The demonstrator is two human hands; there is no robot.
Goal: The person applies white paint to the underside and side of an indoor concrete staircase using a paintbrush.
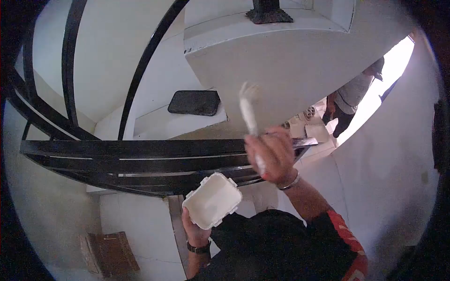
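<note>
Brush (248,110): one, pale and blurred by motion; raised in front of the pale wall, its bristles uppermost, its handle leaning slightly.
Right hand (273,154): fingers curled round the brush handle in a closed grip; a red spot shows at the handle's lower end; seen against the black bars, contact with them cannot be told.
Container (213,201): one, white, shallow, with tabbed rim; tilted, its hollow facing the camera; below the bars, in front of the torso.
Left hand (196,229): grips the container at its lower left edge, thumb at the rim; the remaining fingers are largely hidden.
Wristwear: dark watch (198,247), left; pale bracelet (290,181), right.
Metal frame (103,149): black, level bars plus curved uprights.
Black pad (194,103): oblong, rounded corners, lying on a white ledge beyond the frame.
Cardboard (112,253): brown, folded, lower left.
Other person (351,96): grey top, dark trousers, beside the bright opening.
</note>
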